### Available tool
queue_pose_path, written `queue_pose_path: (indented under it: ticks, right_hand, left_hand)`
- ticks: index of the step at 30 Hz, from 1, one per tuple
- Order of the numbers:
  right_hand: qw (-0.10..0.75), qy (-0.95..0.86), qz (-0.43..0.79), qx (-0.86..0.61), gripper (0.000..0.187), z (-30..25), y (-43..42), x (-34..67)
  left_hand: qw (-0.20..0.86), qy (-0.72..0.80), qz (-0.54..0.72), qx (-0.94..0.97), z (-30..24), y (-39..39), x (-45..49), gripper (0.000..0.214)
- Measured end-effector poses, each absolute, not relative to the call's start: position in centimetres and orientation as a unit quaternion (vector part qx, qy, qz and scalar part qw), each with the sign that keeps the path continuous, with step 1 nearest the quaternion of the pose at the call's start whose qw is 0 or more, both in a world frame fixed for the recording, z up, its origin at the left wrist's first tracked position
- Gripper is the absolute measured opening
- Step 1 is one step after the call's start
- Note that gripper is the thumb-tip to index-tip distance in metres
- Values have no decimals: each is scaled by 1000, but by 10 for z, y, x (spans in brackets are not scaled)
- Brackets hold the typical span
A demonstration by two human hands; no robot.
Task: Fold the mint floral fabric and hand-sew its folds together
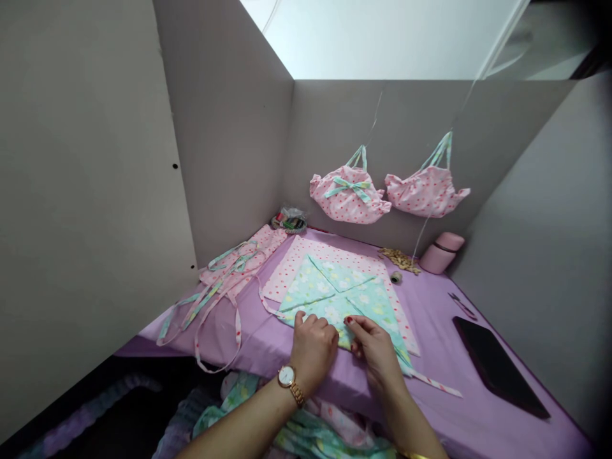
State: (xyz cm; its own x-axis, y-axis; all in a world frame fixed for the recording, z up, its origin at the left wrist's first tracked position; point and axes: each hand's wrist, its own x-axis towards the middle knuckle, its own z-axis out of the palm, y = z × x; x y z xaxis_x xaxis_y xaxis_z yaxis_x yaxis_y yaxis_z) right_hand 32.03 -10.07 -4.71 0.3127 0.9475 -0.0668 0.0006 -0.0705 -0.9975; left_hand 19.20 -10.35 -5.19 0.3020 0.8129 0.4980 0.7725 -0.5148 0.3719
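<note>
A mint-green floral fabric piece [362, 297], its folded flaps meeting in an X, lies on a pink dotted cloth [282, 271]. My left hand [313, 347], with a wristwatch [287, 376] behind it, is curled closed over the near edge of the green piece. Just right of it, my right hand [377, 350] pinches thumb and forefinger together slightly above the same edge. Whatever sits in that pinch is too small to make out. A dotted strap [435, 384] extends from the green piece's right corner, and another thin strap [265, 303] reaches its left corner.
Pink dotted pieces with ties [243, 268] lie left. Behind are a small basket [289, 222], a thread spool [396, 277], a beige pile [400, 260] and a pink flask [442, 252]. Snips [463, 306] and a black tablet [500, 366] lie right. Two dotted bags [351, 207] hang above.
</note>
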Motion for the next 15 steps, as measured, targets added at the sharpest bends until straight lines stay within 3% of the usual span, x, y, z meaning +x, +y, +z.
queue_pose_path:
  ticks: [8,15]
  right_hand:
    - [548,-435,384,-603,35,-45,-99,329]
    - [495,-503,321,-632,29,-42,-106,334]
  left_hand:
    - [47,490,337,803,-51,-103,190,22]
    - [60,491,341,800,-51,-102,190,20]
